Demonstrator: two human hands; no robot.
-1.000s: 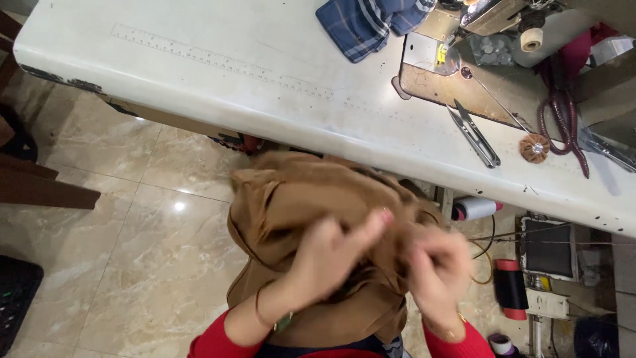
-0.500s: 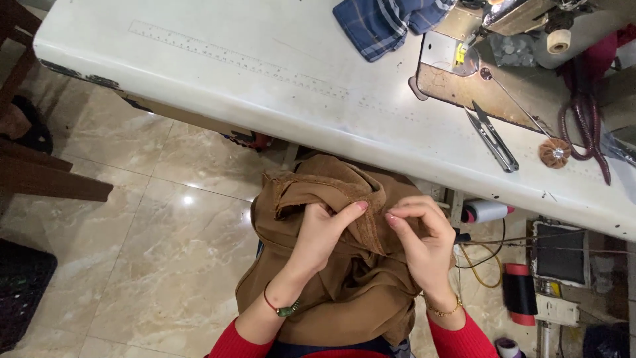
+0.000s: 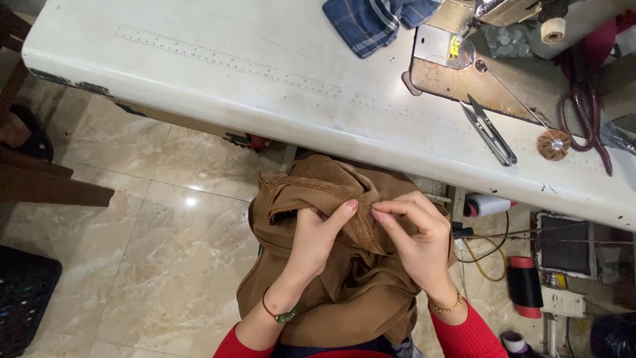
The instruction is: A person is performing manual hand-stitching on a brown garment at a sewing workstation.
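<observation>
A long white desk [image 3: 218, 86] spans the top, a blue plaid cloth [image 3: 371, 20] at its far edge and metal thread snips [image 3: 490, 129] toward its right end. Below its near edge, bunched brown fabric [image 3: 331, 292] lies in the lap; the left hand [image 3: 318, 235] and right hand [image 3: 417, 238] each have their grip pinched on one fold.

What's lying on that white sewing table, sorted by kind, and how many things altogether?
Blue plaid cloth: 1
Thread snips: 1
Brown fabric flower with a shiny centre: 1
Maroon cord: 1
Total: 4
Below the white table, the left hand and right hand pinch brown fabric.
</observation>
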